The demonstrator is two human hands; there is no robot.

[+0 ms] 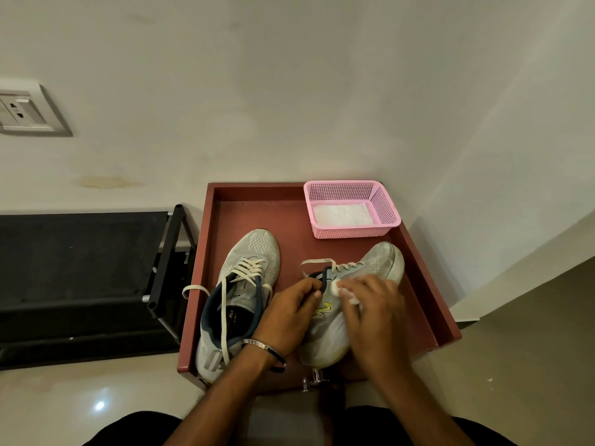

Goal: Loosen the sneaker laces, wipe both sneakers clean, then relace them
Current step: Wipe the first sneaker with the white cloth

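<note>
Head view: right hand (370, 304) apparently wipes tilted sneaker (325, 336).

Reddish-brown tray-top stand (428, 284), raised rim, set in wall corner. Directly on it: grey mesh sneaker (240, 294) at left, upright; second grey sneaker (370, 268) at right, tipped sideways; pink perforated basket (352, 230) at far right corner, possibly holding white wipes.

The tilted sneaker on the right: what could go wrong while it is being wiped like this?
1. The left hand steadies the right sneaker only at its collar, so it might twist as the right hand presses the white wipe.
2. Its loosened lace loops free and could snag the fingers.
3. The other sneaker lies close, its heel at the tray's front edge; a nudge might push it off.
</note>
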